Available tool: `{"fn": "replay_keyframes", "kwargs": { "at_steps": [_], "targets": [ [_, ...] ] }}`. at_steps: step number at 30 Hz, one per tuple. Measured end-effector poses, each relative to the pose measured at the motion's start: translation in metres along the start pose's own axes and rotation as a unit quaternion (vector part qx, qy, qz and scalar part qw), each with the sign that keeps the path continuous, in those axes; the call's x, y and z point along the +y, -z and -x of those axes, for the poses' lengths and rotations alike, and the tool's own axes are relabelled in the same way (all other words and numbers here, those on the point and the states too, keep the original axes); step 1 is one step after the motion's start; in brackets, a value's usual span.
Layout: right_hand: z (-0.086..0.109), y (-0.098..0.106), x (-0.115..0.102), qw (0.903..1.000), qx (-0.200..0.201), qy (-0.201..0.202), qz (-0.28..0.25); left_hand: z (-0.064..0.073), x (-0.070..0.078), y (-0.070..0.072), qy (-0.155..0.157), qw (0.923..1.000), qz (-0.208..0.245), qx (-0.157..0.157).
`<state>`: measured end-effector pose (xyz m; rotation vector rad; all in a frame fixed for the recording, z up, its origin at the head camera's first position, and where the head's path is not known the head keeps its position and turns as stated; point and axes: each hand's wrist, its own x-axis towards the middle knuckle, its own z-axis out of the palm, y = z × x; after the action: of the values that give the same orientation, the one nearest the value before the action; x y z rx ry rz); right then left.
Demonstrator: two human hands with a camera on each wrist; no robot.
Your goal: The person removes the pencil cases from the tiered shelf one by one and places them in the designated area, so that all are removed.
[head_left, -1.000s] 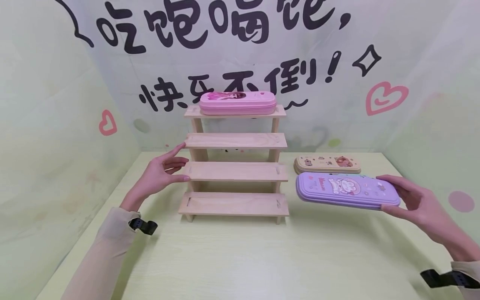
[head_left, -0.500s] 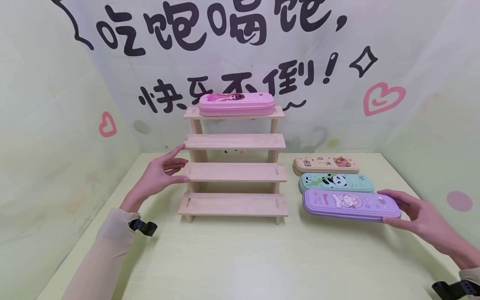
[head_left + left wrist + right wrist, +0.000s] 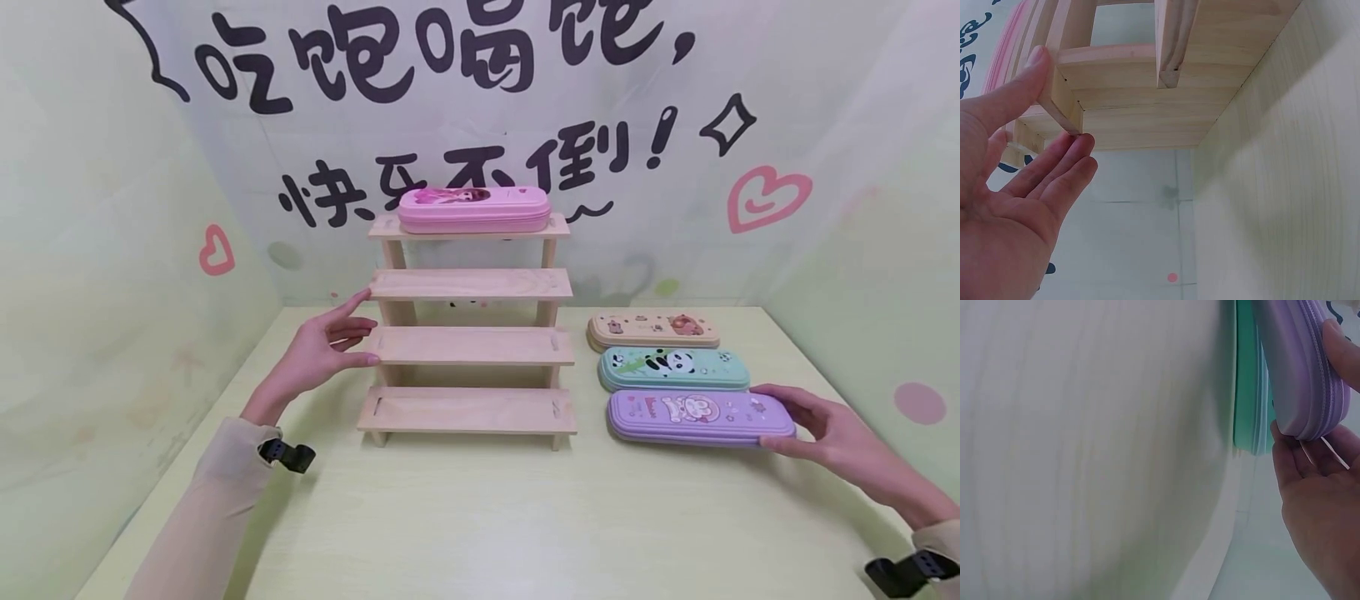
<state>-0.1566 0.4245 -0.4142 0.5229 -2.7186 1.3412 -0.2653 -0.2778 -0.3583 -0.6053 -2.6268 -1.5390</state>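
1. The right hand [image 3: 843, 442] grips the purple pencil case [image 3: 697, 417] by its right end, thumb at the near side and fingers towards the far side
2. The purple pencil case is face up to the right of the rack [image 3: 472, 408]; whether its underside touches the table [image 3: 450, 517] is hard to tell
3. A zip [image 3: 1320, 362] runs round its side, and the rounded walls show no dent, so the shell is probably firm, light and hardly fragile; any contents are hidden, so the weight stays a guess
4. The smooth surface may slip a little, and with one end held the long free end could dip; a hold across the width nearer the middle would balance it better
5. The left hand [image 3: 318, 354] pinches the left end of the rack's second-lowest shelf, forefinger at the shelf above; the bare wood looks stiff, and the frame light enough to shift if knocked
6. Behind the purple one lie the green pencil case [image 3: 667, 369] and cream pencil case [image 3: 648, 327]; the pink pencil case [image 3: 476, 215] sits on the top shelf
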Motion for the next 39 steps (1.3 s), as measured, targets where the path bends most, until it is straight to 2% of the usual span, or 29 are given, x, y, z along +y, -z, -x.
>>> {"fn": "replay_keyframes", "kwargs": {
  "at_steps": [21,31,39],
  "targets": [
    [-0.009,0.009,0.024,0.9950,-0.034,-0.033,0.088,0.000,-0.001,-0.001,0.001,1.0000,0.001,0.005],
    [-0.010,0.008,0.027,0.9938,-0.033,-0.024,0.103,0.000,-0.001,-0.001,0.000,1.0000,0.004,0.005],
    [-0.012,0.007,0.028,0.9933,-0.038,-0.032,0.104,0.001,0.000,-0.001,0.001,1.0000,0.001,0.005]
  ]
}}
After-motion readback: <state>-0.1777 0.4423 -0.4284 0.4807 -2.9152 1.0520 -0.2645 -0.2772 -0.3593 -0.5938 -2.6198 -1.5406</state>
